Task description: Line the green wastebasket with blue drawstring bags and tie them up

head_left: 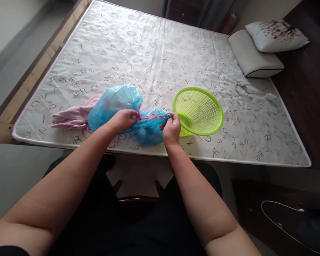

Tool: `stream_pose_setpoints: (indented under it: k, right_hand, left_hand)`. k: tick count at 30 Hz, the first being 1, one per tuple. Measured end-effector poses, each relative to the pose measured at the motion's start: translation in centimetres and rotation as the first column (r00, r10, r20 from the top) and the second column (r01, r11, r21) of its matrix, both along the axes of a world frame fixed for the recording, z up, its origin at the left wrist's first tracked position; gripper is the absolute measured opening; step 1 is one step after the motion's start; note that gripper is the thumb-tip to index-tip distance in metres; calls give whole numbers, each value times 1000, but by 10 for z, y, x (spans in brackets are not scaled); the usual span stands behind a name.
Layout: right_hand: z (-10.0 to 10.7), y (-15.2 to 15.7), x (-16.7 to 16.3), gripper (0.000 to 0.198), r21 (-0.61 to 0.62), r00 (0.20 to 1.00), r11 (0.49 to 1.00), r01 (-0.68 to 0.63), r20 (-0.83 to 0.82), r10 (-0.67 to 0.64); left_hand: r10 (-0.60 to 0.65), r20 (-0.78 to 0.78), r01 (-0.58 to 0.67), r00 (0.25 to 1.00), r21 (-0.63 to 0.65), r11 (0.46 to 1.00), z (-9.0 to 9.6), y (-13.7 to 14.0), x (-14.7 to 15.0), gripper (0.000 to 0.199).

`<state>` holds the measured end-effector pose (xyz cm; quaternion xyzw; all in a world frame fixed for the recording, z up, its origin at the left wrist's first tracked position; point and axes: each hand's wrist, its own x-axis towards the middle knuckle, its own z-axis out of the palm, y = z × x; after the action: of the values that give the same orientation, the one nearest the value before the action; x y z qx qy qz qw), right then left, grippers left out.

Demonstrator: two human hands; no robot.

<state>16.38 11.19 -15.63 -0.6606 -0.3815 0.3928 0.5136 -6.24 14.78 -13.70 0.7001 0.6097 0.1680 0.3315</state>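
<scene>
Two blue plastic bags lie at the near edge of the mattress: a fuller left bag (114, 101) and a smaller right bag (150, 133). A pink drawstring (152, 117) runs along the top of the right bag, between my hands. My left hand (124, 120) pinches the drawstring's left end. With fingers closed, my right hand (172, 128) grips the bag's gathered edge and the string there. A pink cloth (74, 115) sticks out left of the fuller bag. Just right of my right hand, a lime-green plastic basket (202, 110) is tipped toward me.
The letter-printed mattress (138, 53) spans the view, its wooden frame (42, 64) along the left. A floral cushion (276, 35) and a white pillow (253, 55) sit at the far right. A white cable (276, 202) lies on a dark surface at lower right.
</scene>
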Motion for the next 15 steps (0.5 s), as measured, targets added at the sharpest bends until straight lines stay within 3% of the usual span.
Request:
stream_pose_setpoints:
  k: [3, 8, 10, 12, 15]
  right_hand:
    - [7, 0, 0, 24, -37, 997, 998, 41, -58, -43]
    - [10, -2, 2, 27, 0, 998, 1000, 21, -58, -21]
    - [9, -4, 2, 29, 35, 997, 998, 48, -58, -46]
    - [9, -6, 2, 32, 121, 996, 990, 76, -63, -68]
    - [10, -12, -2, 34, 375, 999, 926, 41, 0, -44]
  left_hand:
    - [156, -53, -151, 986, 93, 984, 3, 6, -15, 32]
    - [460, -8, -443, 888, 259, 859, 10, 14, -34, 41]
    - [468, 17, -455, 884, 264, 850, 12, 14, -36, 38]
    - [414, 37, -411, 910, 221, 884, 14, 12, -33, 41]
    - [245, 38, -247, 969, 114, 962, 14, 7, -25, 52]
